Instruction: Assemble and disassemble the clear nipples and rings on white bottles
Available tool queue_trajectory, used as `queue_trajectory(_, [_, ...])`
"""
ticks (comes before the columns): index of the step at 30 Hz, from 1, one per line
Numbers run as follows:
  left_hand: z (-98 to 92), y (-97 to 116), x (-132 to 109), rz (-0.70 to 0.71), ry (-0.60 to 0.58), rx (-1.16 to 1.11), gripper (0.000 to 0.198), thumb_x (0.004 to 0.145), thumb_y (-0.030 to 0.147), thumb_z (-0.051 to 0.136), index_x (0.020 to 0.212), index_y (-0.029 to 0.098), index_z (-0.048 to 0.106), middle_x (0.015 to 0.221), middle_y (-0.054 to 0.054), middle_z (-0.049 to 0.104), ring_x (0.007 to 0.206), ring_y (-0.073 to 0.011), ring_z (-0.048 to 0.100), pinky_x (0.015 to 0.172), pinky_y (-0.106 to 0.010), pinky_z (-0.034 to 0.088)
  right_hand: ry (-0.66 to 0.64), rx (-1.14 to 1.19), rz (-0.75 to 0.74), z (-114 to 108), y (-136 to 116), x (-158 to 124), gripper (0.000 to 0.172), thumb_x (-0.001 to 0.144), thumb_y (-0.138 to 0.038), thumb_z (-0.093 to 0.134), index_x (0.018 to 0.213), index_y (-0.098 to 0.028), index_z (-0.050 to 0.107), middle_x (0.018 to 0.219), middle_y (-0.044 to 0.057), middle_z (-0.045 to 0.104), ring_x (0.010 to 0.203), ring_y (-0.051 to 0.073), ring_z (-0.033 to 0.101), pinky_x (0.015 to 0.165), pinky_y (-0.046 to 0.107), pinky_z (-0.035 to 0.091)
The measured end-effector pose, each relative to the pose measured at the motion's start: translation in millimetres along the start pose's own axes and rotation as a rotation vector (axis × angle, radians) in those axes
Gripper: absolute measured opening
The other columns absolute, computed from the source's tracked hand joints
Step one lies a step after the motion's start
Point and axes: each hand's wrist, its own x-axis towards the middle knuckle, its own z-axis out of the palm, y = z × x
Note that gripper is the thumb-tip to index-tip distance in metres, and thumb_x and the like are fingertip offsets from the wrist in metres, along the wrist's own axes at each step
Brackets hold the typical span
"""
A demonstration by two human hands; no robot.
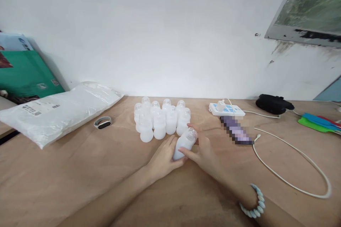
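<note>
A white baby bottle [182, 145] with a clear dome cap leans to the right between my two hands, just over the table. My left hand [165, 158] wraps round its lower body from the left. From the right, my right hand [204, 152] grips it near the shoulder, thumb across the front and fingers behind by the cap. Just beyond my hands, several similar baby bottles [159, 127] stand upright in a close group, each with a clear cap. A bead bracelet [257, 205] circles my right wrist.
On the wooden table [66, 170], a large white plastic package [69, 110] and a fitness band [103, 123] lie left. Rightward are a power strip [226, 109], a blurred-out phone [236, 131], a looped white cable [290, 188], a black case [274, 104] and coloured flat pieces [318, 122]. A white wall rises behind.
</note>
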Motion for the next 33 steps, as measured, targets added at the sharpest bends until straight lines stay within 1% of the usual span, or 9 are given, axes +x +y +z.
queue_trajectory(3, [0.2,-0.3,0.0,0.004,-0.030,0.013,0.026,0.083,0.029,0.065,0.106,0.021,0.054,0.102,-0.007,0.060,0.095,-0.0282,0.058,0.084,-0.044,0.050,0.055,0.017,0.019,-0.9,-3.2,2.5,0.049,0.079,-0.033,0.068,0.125,-0.020,0.056,0.105,0.008,0.072,0.089,0.024,0.069,0.076,0.036,0.058])
queue_trajectory(6, [0.0,-0.7,-0.2,0.004,-0.043,0.014,0.026,0.085,0.031,0.064,0.107,0.021,0.053,0.102,-0.007,0.060,0.095,-0.0279,0.059,0.085,-0.044,0.050,0.096,0.043,0.024,-0.6,-3.4,4.0,0.047,0.078,-0.034,0.069,0.121,-0.020,0.059,0.099,0.007,0.072,0.079,0.022,0.068,0.070,0.034,0.058])
queue_trajectory(11, [-0.9,-0.6,-0.9,0.007,-0.069,0.029,0.028,0.086,0.032,0.064,0.108,0.020,0.052,0.103,-0.008,0.060,0.096,-0.0290,0.058,0.086,-0.046,0.050,0.076,0.045,0.015,0.4,-2.8,1.1,0.048,0.079,-0.033,0.068,0.124,-0.021,0.058,0.106,0.008,0.072,0.088,0.023,0.069,0.075,0.035,0.059])
queue_trajectory(16, [-0.2,-2.6,-1.5,0.035,-0.069,0.030,0.029,0.087,0.034,0.064,0.111,0.021,0.053,0.103,-0.007,0.060,0.096,-0.0287,0.058,0.085,-0.045,0.051,0.075,-0.062,-0.058,-1.3,-5.8,-2.7,0.043,0.083,-0.034,0.064,0.125,-0.024,0.057,0.104,0.005,0.073,0.083,0.022,0.071,0.074,0.035,0.060])
queue_trajectory(21, [0.3,-3.1,-0.8,0.060,-0.061,0.034,0.040,0.088,0.037,0.064,0.122,0.022,0.050,0.115,-0.010,0.060,0.107,-0.0316,0.057,0.093,-0.050,0.048,0.033,-0.182,-0.137,-3.1,-2.5,-2.1,0.045,0.087,-0.035,0.061,0.131,-0.026,0.055,0.103,0.005,0.074,0.083,0.022,0.071,0.073,0.034,0.060])
queue_trajectory(25, [1.0,-0.3,-3.3,0.046,0.007,0.010,0.059,0.084,0.043,0.071,0.130,0.023,0.040,0.128,-0.013,0.054,0.116,-0.0333,0.053,0.097,-0.052,0.046,0.018,-0.324,-0.168,-13.2,4.3,6.0,0.048,0.089,-0.037,0.060,0.135,-0.026,0.052,0.103,0.007,0.075,0.084,0.024,0.072,0.071,0.034,0.058])
queue_trajectory(28, [0.2,2.9,-6.1,0.037,0.117,0.033,0.046,0.091,0.038,0.061,0.127,0.022,0.039,0.127,-0.014,0.052,0.114,-0.0313,0.053,0.096,-0.050,0.046,0.029,-0.464,-0.133,-26.1,7.8,14.1,0.048,0.091,-0.040,0.059,0.136,-0.024,0.052,0.099,0.010,0.075,0.078,0.027,0.072,0.065,0.037,0.057])
queue_trajectory(30, [-4.7,8.1,-5.5,0.086,0.168,0.042,0.032,0.095,0.032,0.053,0.124,0.023,0.042,0.120,-0.012,0.056,0.109,-0.0285,0.055,0.093,-0.047,0.046,0.035,-0.531,-0.083,-34.0,9.9,18.0,0.052,0.090,-0.043,0.059,0.136,-0.020,0.052,0.091,0.012,0.075,0.072,0.030,0.071,0.060,0.039,0.056])
queue_trajectory(33, [-20.4,25.9,-1.8,0.197,0.142,0.018,0.023,0.096,0.026,0.047,0.119,0.023,0.047,0.100,-0.007,0.062,0.095,-0.0242,0.059,0.088,-0.042,0.048,0.064,-0.499,-0.055,-41.4,14.6,19.7,0.056,0.091,-0.046,0.057,0.138,-0.016,0.049,0.092,0.015,0.073,0.073,0.032,0.071,0.059,0.042,0.056])
